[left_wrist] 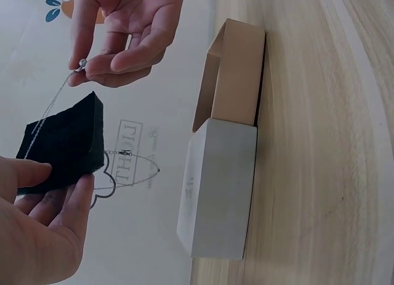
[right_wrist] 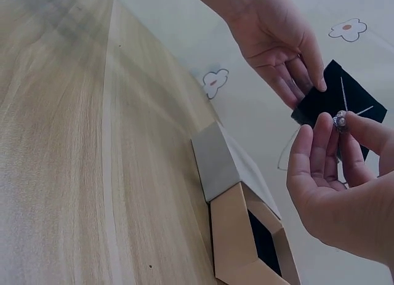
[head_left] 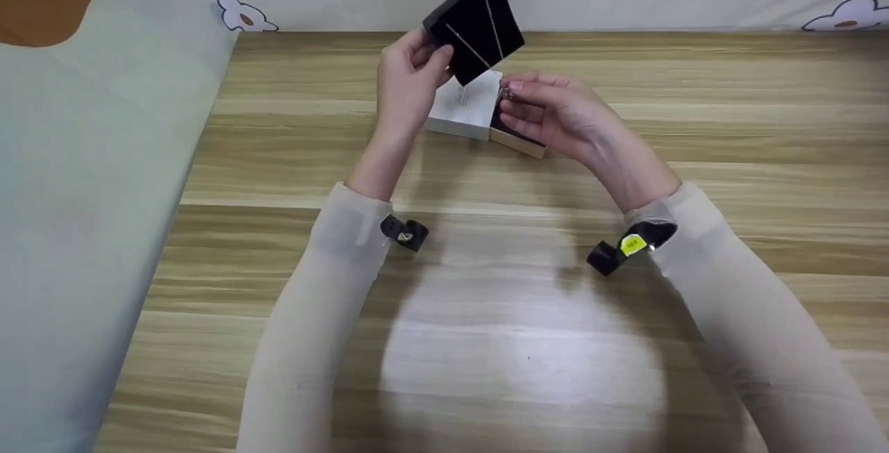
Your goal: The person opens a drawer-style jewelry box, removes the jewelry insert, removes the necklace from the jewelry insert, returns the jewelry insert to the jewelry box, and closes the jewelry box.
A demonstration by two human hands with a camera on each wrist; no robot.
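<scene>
A person's left hand (head_left: 411,85) grips a black pad (head_left: 476,19) above the table's far side, as the right hand (head_left: 566,109) pinches a pendant (right_wrist: 340,121) between thumb and finger just to its right. Keeping the 2 strands of silver chain (head_left: 493,26) gently tensioned likely prevents tangles. Below, 1 white cover (head_left: 458,126) and 1 open tan box (head_left: 517,142) touch on the wooden table (head_left: 278,161), crowding the space under both hands.
</scene>
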